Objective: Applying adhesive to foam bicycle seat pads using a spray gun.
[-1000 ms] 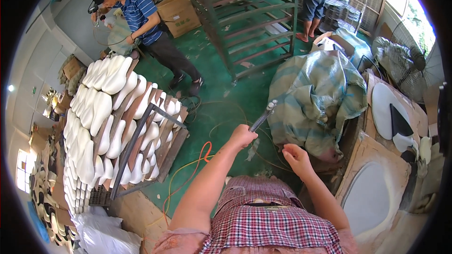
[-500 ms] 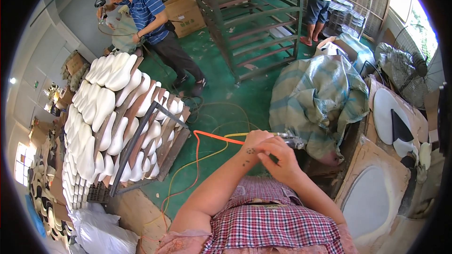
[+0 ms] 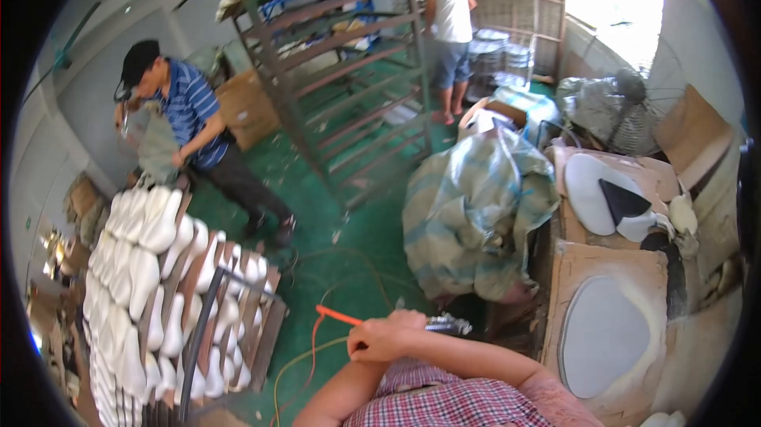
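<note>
My left hand [image 3: 407, 319] is closed round a metal spray gun [image 3: 449, 324], whose front points right over the green floor. Its handle is mostly hidden by the hand. From the left side of that hand an orange air hose [image 3: 339, 315] runs out, then bends down. My right hand [image 3: 372, 341] crosses over to the left and lies on my left wrist, fingers curled round it. The fingertips are partly hidden.
A rack of white shoe-sole-like pieces [image 3: 131, 280] stands at left, a tall metal rack [image 3: 349, 94] behind. To the right are a big woven sack [image 3: 476, 213] and cardboard bearing a grey oval [image 3: 606, 336]. Two people, one in a striped shirt [image 3: 193, 102], stand farther back.
My view has swung up and to the right. My right hand has slid from beside the left hand back onto the left wrist, its fingers now curled. The spray gun stays in my left hand.
</note>
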